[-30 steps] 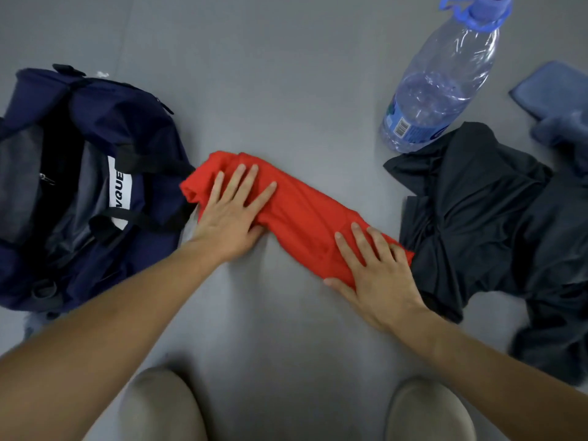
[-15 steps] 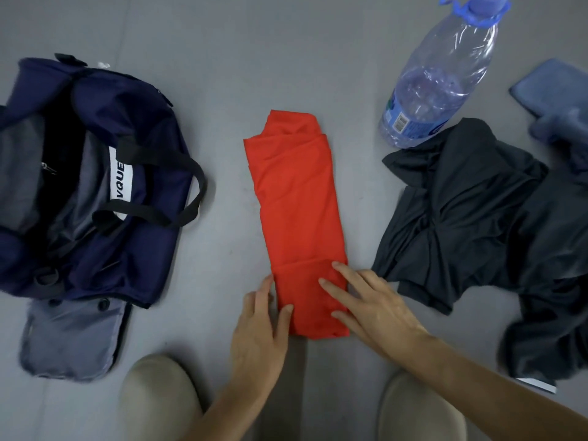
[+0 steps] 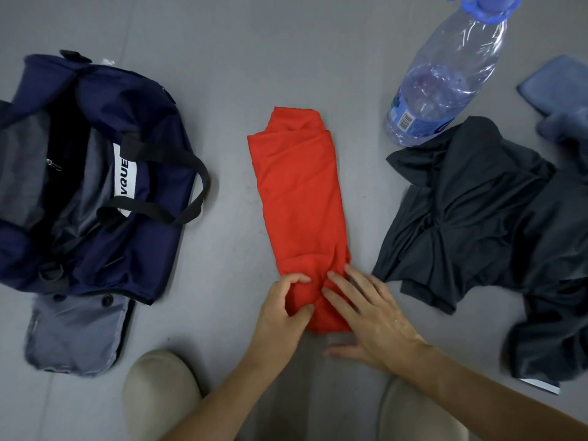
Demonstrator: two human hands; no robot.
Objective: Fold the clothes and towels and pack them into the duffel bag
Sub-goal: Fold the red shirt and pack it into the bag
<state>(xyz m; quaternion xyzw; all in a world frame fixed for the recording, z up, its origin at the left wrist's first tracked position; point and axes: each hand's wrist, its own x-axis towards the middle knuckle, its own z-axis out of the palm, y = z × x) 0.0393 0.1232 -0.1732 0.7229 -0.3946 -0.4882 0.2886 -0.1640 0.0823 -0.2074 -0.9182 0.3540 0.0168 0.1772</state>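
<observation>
A red garment (image 3: 300, 198), folded into a long narrow strip, lies on the grey floor and runs away from me. My left hand (image 3: 281, 316) pinches its near end between thumb and curled fingers. Beside it my right hand (image 3: 366, 310) lies flat with straight fingers on the same near end. The navy duffel bag (image 3: 149, 237) sits open at the left, its black strap looped over the side. A crumpled dark grey garment (image 3: 477, 218) lies at the right, with a blue towel (image 3: 560, 87) beyond it.
A large clear plastic water bottle (image 3: 442, 74) with a blue cap stands at the back right, touching the dark garment. The bag's grey flap (image 3: 73, 335) lies spread on the floor at its near end. My two knees show at the bottom edge.
The red strip was turned from lying across to pointing away from me. Both hands moved to its near end. My left hand's fingers have now curled round the fabric.
</observation>
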